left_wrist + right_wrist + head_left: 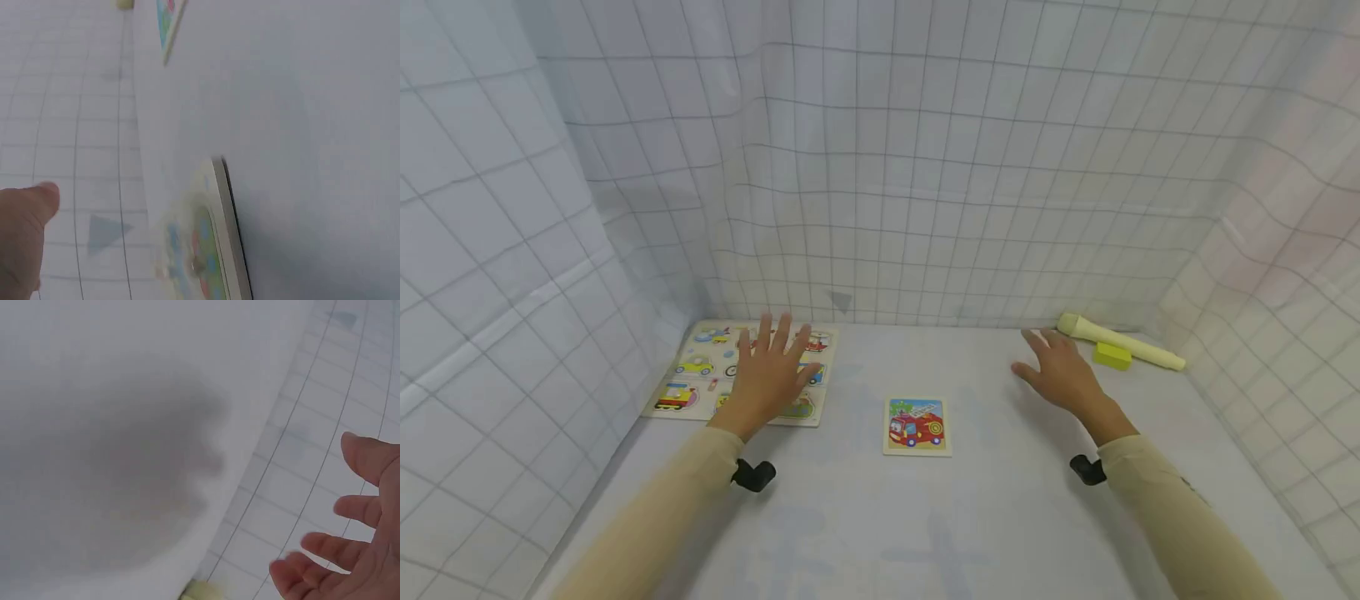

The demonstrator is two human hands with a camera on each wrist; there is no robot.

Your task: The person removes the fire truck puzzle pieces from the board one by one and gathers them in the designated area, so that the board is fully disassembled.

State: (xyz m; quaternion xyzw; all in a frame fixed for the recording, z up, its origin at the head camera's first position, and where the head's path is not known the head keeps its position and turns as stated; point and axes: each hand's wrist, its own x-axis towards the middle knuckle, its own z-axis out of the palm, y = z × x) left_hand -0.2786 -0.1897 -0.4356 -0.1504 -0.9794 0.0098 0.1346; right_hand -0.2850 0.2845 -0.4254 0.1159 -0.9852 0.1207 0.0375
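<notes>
My left hand [767, 379] hovers with spread fingers over a wooden puzzle board [700, 404] printed with vehicles, at the left of the table. The board's edge shows blurred in the left wrist view. Part of the board is hidden beneath that hand. My right hand [1060, 371] hangs above the table on the right side, fingers loosely extended, holding nothing. Between the two hands lies a small square picture puzzle [917, 427] with a red fire truck. Nearest to the right hand are a yellow block [1112, 357] and a pale yellow toy hammer-like stick [1123, 339].
White cloth curtains with a grid pattern [887, 167] enclose the table at the back and both sides. The white tabletop [850, 517] carries faint grey shadows near the front. A black wrist camera [754, 475] is strapped at the left wrist, another [1087, 470] at the right.
</notes>
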